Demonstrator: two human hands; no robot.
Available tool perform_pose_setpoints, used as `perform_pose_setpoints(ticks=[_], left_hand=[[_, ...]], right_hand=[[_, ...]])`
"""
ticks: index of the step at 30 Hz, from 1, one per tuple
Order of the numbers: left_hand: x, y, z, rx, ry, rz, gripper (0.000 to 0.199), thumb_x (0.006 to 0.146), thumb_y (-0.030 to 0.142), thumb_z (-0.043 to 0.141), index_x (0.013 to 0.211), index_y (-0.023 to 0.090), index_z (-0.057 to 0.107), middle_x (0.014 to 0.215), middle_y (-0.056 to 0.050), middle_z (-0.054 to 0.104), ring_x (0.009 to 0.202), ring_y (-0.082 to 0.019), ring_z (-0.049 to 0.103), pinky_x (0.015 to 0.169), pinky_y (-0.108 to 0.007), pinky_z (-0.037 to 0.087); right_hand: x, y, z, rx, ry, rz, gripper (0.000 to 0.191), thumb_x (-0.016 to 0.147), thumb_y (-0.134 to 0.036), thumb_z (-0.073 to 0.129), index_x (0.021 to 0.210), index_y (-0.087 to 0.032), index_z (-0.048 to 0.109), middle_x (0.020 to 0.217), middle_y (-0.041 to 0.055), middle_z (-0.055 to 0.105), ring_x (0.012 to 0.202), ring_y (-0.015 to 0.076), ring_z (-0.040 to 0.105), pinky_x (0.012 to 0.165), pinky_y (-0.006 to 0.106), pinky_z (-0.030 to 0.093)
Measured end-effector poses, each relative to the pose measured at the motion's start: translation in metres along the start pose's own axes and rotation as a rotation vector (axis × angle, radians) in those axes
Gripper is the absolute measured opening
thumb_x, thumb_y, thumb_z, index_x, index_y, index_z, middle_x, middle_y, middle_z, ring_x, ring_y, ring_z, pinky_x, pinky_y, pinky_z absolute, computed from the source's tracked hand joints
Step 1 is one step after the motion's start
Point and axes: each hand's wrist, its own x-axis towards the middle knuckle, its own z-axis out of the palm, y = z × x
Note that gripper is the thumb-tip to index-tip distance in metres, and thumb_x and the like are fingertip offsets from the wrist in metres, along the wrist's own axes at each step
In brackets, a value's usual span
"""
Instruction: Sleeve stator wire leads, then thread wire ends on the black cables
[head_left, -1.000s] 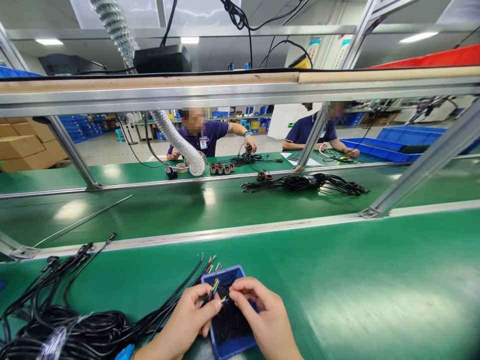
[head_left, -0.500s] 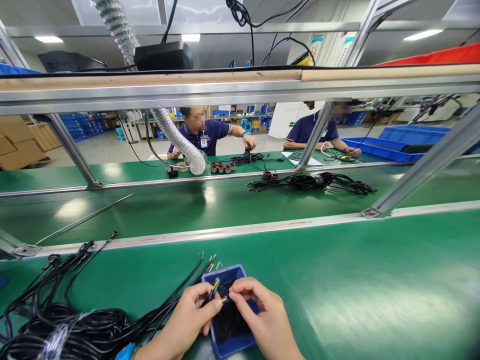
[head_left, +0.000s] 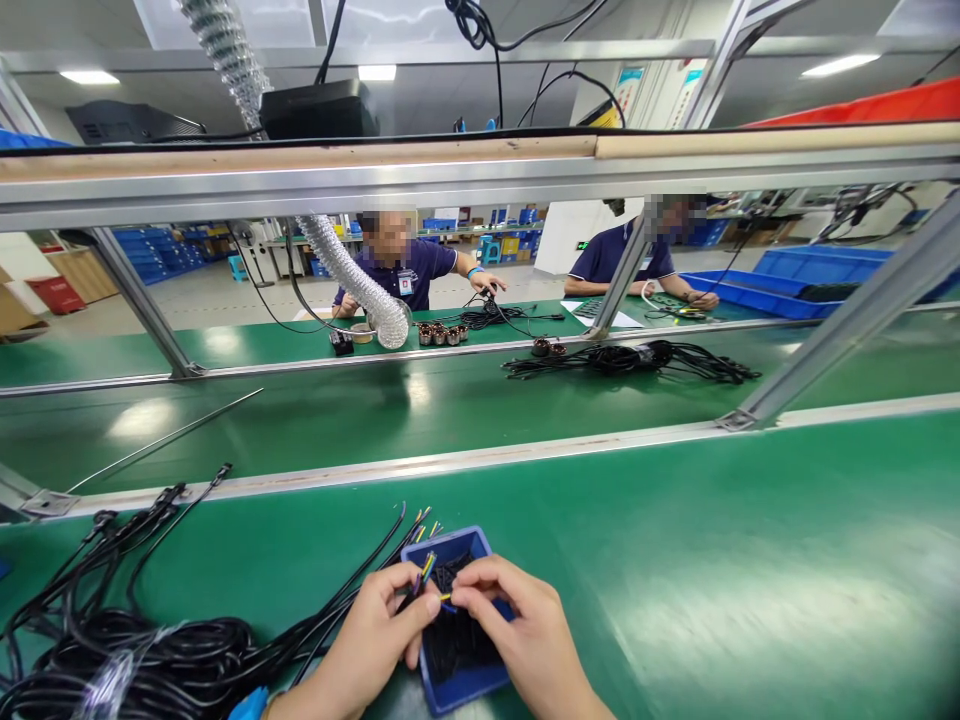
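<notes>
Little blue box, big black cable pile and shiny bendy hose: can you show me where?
Little blue box (head_left: 454, 545): head view, on its far wall.
Big black cable pile (head_left: 202, 643): head view, on its coils.
Shiny bendy hose (head_left: 349, 275): head view, on its lower stretch.

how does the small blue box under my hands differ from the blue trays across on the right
Size: the small blue box is smaller than the blue trays. Colour: the box is darker, the trays brighter. Place: the box sits on the near bench, partly under your left hand and right hand; the trays sit on the far bench. Both are blue and open-topped.
</notes>
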Motion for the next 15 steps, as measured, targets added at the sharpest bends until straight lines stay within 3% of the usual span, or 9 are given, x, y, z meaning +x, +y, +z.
perform_pose_setpoints(ticks=[5, 9, 15], left_hand=[[-0.0011, 0.0007, 0.0012, -0.009, 0.027, 0.014, 0.053, 0.078, 0.065, 0.069, 0.089, 0.014, 0.063, 0.068, 0.003, 0.053, 0.040, -0.004, 0.041, 0.042, -0.020, 0.024], [-0.0023, 0.0002, 0.0027, 0.041, 0.003, 0.061, 0.054, 0.080, 0.066, 0.066, 0.091, 0.013, 0.065, 0.065, 0.004, 0.052, 0.041, -0.005, 0.041, 0.046, -0.021, 0.031], [-0.0016, -0.0005, 0.0021, 0.035, 0.063, 0.043, 0.059, 0.080, 0.070, 0.063, 0.095, 0.013, 0.063, 0.067, 0.004, 0.053, 0.038, -0.004, 0.042, 0.045, -0.021, 0.029]], right_hand=[[-0.0006, 0.0021, 0.0019, 0.029, 0.014, -0.017, 0.005, 0.081, -0.022, 0.073, 0.076, -0.022, 0.076, 0.070, 0.0000, 0.075, 0.058, 0.0139, 0.068, 0.058, 0.018, 0.055], [-0.0025, 0.0033, 0.0045, 0.116, 0.025, 0.062, 0.002, 0.079, -0.023, 0.075, 0.080, -0.022, 0.076, 0.073, 0.0017, 0.075, 0.062, 0.0153, 0.070, 0.060, 0.019, 0.057], [-0.0031, 0.0046, 0.0069, 0.218, 0.129, 0.090, 0.014, 0.077, -0.029, 0.079, 0.089, -0.022, 0.076, 0.076, 0.0038, 0.075, 0.066, 0.0169, 0.073, 0.063, 0.021, 0.060]])
